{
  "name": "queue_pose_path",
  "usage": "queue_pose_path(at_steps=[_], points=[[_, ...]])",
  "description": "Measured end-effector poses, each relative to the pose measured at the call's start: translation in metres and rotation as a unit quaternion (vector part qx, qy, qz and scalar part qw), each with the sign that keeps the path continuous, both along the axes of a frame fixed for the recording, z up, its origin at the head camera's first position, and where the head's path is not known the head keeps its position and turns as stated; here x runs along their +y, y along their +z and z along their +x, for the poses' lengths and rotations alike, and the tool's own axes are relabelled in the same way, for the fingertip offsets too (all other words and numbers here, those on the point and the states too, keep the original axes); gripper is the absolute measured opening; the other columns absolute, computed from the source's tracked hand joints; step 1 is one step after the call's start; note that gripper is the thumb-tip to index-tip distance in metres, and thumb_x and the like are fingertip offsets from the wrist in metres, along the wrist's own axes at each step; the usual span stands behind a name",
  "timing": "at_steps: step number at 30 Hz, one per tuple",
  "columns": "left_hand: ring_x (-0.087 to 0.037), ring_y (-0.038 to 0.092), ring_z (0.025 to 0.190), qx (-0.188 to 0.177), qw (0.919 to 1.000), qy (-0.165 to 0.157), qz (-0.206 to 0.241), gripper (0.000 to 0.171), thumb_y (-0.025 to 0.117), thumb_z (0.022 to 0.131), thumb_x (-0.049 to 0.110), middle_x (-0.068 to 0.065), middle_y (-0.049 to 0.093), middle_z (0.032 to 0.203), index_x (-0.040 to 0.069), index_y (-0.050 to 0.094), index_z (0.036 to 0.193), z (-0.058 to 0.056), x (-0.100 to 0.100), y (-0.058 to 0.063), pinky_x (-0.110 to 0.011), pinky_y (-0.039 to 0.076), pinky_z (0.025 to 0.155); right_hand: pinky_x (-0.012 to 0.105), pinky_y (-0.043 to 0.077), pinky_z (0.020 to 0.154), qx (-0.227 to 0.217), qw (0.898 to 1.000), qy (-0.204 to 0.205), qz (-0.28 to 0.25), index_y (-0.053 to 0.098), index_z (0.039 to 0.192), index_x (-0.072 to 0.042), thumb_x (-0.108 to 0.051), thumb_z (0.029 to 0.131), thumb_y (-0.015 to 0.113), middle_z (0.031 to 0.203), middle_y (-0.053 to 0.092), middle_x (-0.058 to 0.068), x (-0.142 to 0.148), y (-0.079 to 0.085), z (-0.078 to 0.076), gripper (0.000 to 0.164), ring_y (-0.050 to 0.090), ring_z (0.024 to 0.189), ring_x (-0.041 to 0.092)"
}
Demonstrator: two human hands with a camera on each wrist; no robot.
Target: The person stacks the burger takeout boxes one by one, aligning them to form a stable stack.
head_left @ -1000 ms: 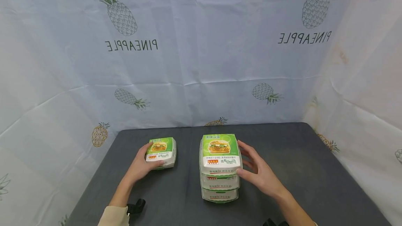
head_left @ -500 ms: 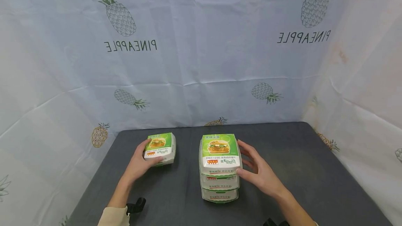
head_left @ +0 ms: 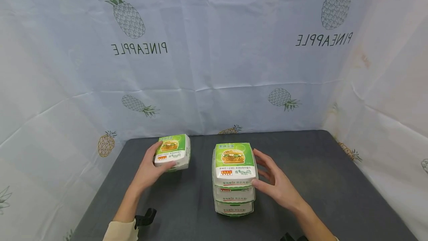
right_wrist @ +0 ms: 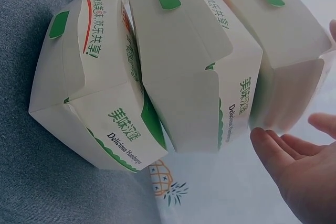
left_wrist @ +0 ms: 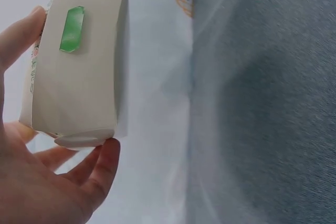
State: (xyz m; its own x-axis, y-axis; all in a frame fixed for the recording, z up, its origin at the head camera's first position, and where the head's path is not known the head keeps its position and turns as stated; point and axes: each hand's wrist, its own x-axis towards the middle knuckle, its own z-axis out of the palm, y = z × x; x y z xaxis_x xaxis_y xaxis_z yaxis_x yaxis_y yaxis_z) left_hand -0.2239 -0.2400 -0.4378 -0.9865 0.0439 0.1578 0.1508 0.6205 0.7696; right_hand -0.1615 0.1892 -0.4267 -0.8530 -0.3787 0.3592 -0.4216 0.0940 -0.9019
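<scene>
In the head view my left hand (head_left: 149, 169) grips a green and white burger box (head_left: 173, 151) by its left side, thumb at the front and fingers toward the back. The left wrist view shows this box (left_wrist: 79, 61) raised, with a dark shadow on the table beyond it. Three more burger boxes stand stacked at the middle, the top one (head_left: 235, 164) with a burger picture on its lid. My right hand (head_left: 279, 187) is at the right side of this top box, fingers and thumb spread. The lower boxes (right_wrist: 194, 66) show their white sides in the right wrist view.
A dark grey table (head_left: 321, 181) lies under everything. Behind and on both sides hangs a pale cloth (head_left: 214, 66) with pineapple prints. A black strap (head_left: 145, 218) is on the left wrist.
My left hand has lifted its burger box higher and farther back, ending slightly to the right. The right hand and the stack have stayed in place.
</scene>
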Motion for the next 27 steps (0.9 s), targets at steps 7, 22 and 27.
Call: queue_pose_path(at_steps=[7, 22, 27], points=[[-0.033, 0.041, 0.130, 0.021, 0.9997, -0.006, -0.009, 0.096, 0.078, 0.089, 0.047, -0.015, 0.020, 0.164, 0.018, 0.024, 0.162, 0.007, 0.010, 0.015, -0.052, 0.040, 0.096, 0.022, 0.041, 0.108, -0.002, 1.000, 0.001, -0.002, 0.027, 0.162, -0.020, -0.004, 0.099, 0.063, 0.164, 0.022, 0.015, 0.000, -0.001, 0.000, 0.074, 0.036, 0.139, 0.001], [-0.031, 0.046, 0.125, 0.078, 0.9967, -0.022, -0.008, 0.093, 0.078, 0.090, 0.042, -0.013, 0.021, 0.164, 0.019, 0.025, 0.162, 0.019, 0.030, 0.043, -0.049, 0.044, 0.092, 0.022, 0.041, 0.108, 0.000, 1.000, -0.002, 0.002, 0.025, 0.161, -0.007, -0.004, 0.099, 0.063, 0.163, 0.024, 0.013, 0.000, -0.001, 0.000, 0.074, 0.037, 0.138, 0.001], [-0.029, 0.048, 0.121, 0.090, 0.9954, -0.033, 0.001, 0.091, 0.078, 0.090, 0.039, -0.012, 0.023, 0.163, 0.021, 0.026, 0.162, 0.021, 0.034, 0.054, -0.047, 0.046, 0.089, 0.023, 0.041, 0.108, -0.004, 1.000, -0.002, 0.001, 0.026, 0.162, -0.014, -0.005, 0.099, 0.063, 0.164, 0.024, 0.012, 0.000, 0.000, 0.000, 0.073, 0.037, 0.138, 0.001]])
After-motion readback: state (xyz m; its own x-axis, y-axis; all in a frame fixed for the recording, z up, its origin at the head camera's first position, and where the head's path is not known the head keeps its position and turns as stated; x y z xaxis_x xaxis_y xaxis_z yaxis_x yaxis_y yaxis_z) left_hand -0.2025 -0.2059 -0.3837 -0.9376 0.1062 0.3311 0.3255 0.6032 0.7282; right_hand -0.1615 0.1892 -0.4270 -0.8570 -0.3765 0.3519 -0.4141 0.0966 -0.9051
